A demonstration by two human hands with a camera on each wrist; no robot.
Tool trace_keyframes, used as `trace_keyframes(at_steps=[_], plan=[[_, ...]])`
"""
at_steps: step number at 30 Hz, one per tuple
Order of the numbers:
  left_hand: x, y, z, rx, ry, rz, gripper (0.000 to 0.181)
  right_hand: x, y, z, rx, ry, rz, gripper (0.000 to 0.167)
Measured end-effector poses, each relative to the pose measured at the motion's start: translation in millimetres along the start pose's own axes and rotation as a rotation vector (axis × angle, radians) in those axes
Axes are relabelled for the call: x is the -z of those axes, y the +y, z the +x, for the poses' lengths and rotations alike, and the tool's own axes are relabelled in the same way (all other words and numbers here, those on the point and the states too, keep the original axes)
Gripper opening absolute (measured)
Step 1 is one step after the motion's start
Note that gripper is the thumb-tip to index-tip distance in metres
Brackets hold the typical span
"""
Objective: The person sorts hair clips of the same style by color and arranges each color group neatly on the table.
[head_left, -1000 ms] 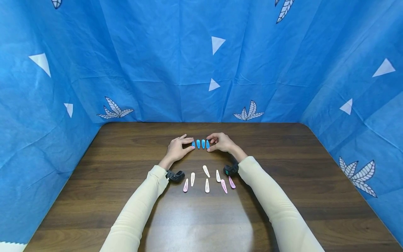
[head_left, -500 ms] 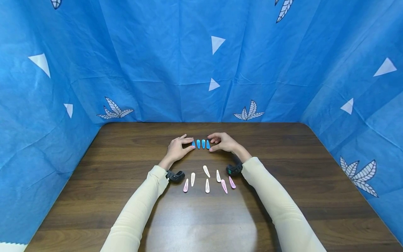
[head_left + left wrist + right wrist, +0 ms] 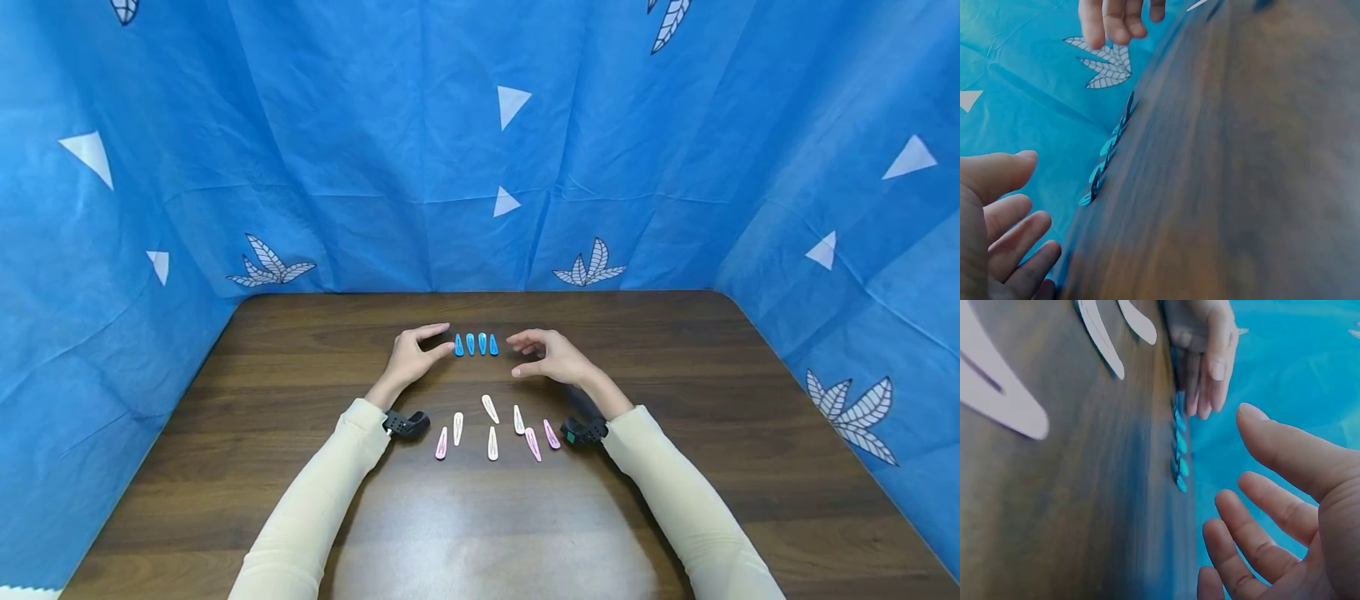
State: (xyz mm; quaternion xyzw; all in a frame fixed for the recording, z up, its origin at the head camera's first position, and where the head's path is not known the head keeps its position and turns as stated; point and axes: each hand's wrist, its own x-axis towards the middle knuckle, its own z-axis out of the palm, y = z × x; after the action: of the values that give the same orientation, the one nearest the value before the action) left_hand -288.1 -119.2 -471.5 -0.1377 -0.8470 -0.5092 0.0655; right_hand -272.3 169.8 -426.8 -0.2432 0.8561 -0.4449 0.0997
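Four blue hair clips stand in a short row near the table's far side, the leftmost clip [image 3: 459, 345] and the rightmost clip [image 3: 493, 344] at its ends. My left hand [image 3: 411, 356] is just left of the row, thumb and fingers apart, holding nothing; its thumb tip is close to the leftmost clip, and contact cannot be told. To the right of the row, with a gap, my right hand [image 3: 553, 354] hovers with relaxed, parted fingers and nothing in them. Both wrist views show the blue clips [image 3: 1105, 156] [image 3: 1180, 447] lying free of the fingers.
Closer to me lie several pale and pink clips, among them a cream clip [image 3: 490, 408], a white clip [image 3: 492, 443] and a pink clip [image 3: 442, 443]. The wooden table [image 3: 675, 517] ends at a blue curtain [image 3: 360, 125] behind and at both sides.
Both hands have let go of the row's end clips and moved outward, the right one farther and toward me. The blue clips have kept their row.
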Motion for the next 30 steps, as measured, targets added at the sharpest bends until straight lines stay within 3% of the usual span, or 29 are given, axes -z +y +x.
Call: trace_keyframes(at_steps=[7,15,22,30], plan=[[9.4,8.0,-15.6,-0.019,-0.015,-0.032,0.046,1,-12,-29.4,0.073,-0.003,-0.004,0.055],[19.7,31.1,-43.4,-0.076,-0.077,0.011,0.051,-7,-13,-48.4,0.075,-0.034,-0.052,0.059],[16.4,44.6,-70.9,-0.107,-0.136,0.000,0.054,-14,-16,-60.0,0.059,-0.041,-0.049,0.063],[9.5,46.5,-94.5,-0.137,-0.202,-0.007,0.053,-22,-13,-66.7,0.063,-0.029,-0.090,0.063]])
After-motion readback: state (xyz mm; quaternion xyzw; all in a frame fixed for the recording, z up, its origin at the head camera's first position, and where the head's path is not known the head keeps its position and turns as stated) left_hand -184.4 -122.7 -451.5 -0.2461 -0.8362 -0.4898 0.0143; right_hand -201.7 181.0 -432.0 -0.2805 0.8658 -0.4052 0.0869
